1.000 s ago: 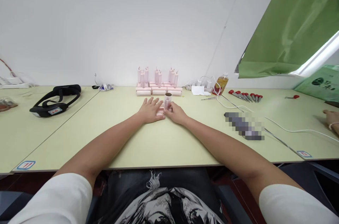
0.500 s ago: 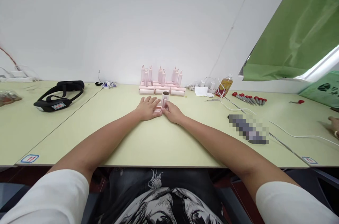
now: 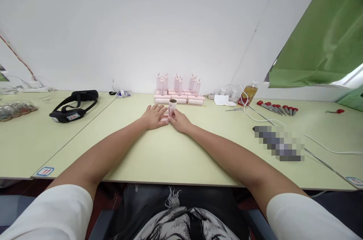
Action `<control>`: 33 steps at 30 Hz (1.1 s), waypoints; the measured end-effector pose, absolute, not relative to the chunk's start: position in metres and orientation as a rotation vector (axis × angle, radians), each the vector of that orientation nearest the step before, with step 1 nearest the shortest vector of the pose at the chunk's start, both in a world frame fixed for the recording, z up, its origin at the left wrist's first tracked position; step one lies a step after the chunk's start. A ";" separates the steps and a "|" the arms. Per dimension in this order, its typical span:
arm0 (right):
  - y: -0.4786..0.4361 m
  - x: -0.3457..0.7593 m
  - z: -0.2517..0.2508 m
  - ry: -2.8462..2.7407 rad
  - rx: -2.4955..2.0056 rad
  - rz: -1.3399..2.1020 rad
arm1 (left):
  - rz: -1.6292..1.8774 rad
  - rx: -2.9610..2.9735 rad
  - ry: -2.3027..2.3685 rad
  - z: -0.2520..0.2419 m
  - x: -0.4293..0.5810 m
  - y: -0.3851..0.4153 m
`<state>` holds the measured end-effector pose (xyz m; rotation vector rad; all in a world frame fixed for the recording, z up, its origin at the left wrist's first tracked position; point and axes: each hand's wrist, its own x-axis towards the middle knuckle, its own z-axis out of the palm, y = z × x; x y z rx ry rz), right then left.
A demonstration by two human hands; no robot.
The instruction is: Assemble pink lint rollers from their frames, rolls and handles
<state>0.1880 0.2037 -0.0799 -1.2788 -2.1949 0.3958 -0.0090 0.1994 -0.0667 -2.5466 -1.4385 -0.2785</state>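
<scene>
My left hand (image 3: 152,116) lies flat on the pale green table (image 3: 176,153), fingers stretched out over a small pink block (image 3: 164,118). My right hand (image 3: 178,121) is closed around the base of a short upright pink tube with a dark top (image 3: 171,106), which stands right beside the left fingertips. Behind both hands, against the wall, stands a group of pink blocks with upright pink tubes (image 3: 178,89).
A black headset (image 3: 74,105) lies at the left. A bottle of amber liquid (image 3: 248,94), a white charger and cables (image 3: 227,92), and a row of red-handled screwdrivers (image 3: 278,108) lie at the right. A blurred dark object (image 3: 279,143) rests near the right. Green sheet (image 3: 320,39) hangs top right.
The view has swung to the right, so everything shifts left in the picture; another person's hand at the right edge has left the view. My hands stay on the pink parts.
</scene>
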 end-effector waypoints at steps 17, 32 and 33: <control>0.207 0.209 -0.081 -2.196 -1.459 0.308 | -0.352 -2.555 -1.464 -0.058 -0.005 0.188; 0.212 0.218 -0.070 -2.088 -1.642 0.280 | -0.570 -2.421 -1.771 -0.055 0.030 0.195; 0.211 0.215 -0.072 -2.081 -1.633 0.286 | -0.570 -2.415 -1.776 -0.055 0.031 0.195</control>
